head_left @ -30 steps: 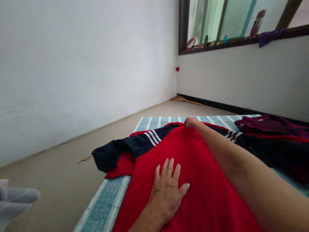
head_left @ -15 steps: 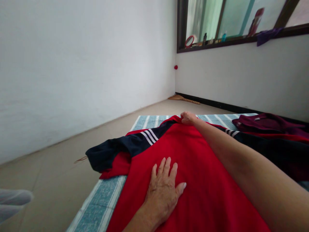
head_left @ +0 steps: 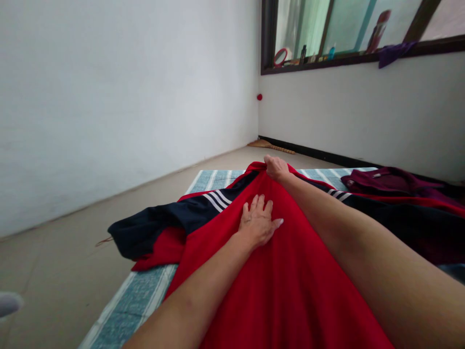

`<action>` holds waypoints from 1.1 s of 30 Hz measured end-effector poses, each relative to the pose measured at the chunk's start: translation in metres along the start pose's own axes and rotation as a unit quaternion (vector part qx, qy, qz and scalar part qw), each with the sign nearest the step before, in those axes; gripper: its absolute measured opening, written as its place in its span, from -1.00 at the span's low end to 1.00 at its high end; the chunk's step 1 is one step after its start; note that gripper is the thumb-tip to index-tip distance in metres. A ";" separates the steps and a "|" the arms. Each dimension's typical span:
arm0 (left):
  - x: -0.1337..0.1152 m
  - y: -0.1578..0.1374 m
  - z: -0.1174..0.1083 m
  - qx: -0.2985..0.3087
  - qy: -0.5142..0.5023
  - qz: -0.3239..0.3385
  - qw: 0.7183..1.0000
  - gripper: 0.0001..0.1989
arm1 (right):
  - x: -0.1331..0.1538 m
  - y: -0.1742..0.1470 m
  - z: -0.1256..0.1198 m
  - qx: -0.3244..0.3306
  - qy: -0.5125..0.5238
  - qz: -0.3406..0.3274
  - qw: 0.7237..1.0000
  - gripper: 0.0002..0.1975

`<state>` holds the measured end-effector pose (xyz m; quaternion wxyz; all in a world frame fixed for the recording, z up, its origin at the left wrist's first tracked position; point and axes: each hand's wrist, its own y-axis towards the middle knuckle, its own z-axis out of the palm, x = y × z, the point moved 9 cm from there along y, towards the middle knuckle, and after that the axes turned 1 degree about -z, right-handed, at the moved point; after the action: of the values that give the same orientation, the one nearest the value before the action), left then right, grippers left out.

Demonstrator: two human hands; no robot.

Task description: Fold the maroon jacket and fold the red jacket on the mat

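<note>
The right grip [head_left: 277,167] is clenching a bunched fold at the far end of the red garment [head_left: 290,271]. The left grip [head_left: 256,224] is lying spread on the red fabric, nearer than the right grip, grasping nothing. Below both grips, the garment is covering part of a striped cloth [head_left: 132,298]. A navy sleeve [head_left: 156,220] is extending left of the left grip; a maroon garment [head_left: 390,183] is lying right of the right grip.

The left hand [head_left: 256,225] is palm down, fingers [head_left: 260,202] slightly spread and thumb [head_left: 277,224] out to the right, at the end of a bare left forearm [head_left: 198,291]. Farther forward, the right hand [head_left: 278,168] is curled tight, its bare right arm [head_left: 359,245] outstretched.
</note>
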<state>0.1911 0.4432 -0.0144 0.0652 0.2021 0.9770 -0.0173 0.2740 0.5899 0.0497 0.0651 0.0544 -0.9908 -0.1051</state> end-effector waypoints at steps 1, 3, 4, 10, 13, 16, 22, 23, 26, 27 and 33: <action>0.004 0.014 0.002 -0.004 0.000 -0.003 1.000 -0.33 | -0.001 0.001 0.003 -0.005 -0.001 -0.001 1.000 -0.66; 0.015 0.037 0.007 -0.007 -0.001 -0.013 1.000 -0.31 | -0.005 0.002 0.010 -0.014 -0.002 -0.004 1.000 -0.66; 0.020 0.044 0.011 -0.005 -0.004 -0.018 1.000 -0.30 | -0.007 0.002 0.015 -0.016 -0.002 -0.006 1.000 -0.66; 0.036 0.055 0.025 0.003 -0.005 -0.030 1.000 -0.27 | -0.002 -0.016 0.041 -0.029 0.007 -0.041 0.999 -0.67; 0.033 0.052 0.019 -0.027 0.012 -0.028 0.999 -0.27 | 0.002 -0.034 0.044 -0.049 0.016 -0.064 0.997 -0.62; 0.033 0.053 0.014 -0.044 0.024 -0.026 0.998 -0.28 | -0.008 -0.047 0.054 -0.026 0.020 -0.083 0.996 -0.53; 0.044 0.055 0.016 -0.009 0.023 -0.021 0.999 -0.29 | -0.038 -0.048 0.070 0.038 0.022 -0.095 0.995 -0.38; 0.045 0.051 0.014 -0.013 0.027 -0.016 0.999 -0.31 | -0.039 -0.050 0.068 0.038 0.024 -0.097 0.994 -0.40; 0.058 0.034 0.005 -0.033 0.039 -0.017 0.999 -0.36 | -0.042 -0.062 0.061 0.024 0.032 -0.105 0.994 -0.44; 0.065 0.028 0.002 -0.037 0.040 -0.023 0.998 -0.37 | -0.044 -0.068 0.059 0.020 0.035 -0.107 0.993 -0.44; 0.109 0.024 -0.008 -0.021 -0.003 -0.058 0.998 -0.40 | -0.078 -0.083 0.068 0.048 0.053 -0.079 0.994 -0.37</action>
<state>0.1006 0.5081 -0.0213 0.0709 0.1439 0.9870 -0.0006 0.3492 0.5328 -0.0435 0.1062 0.1408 -0.9825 -0.0594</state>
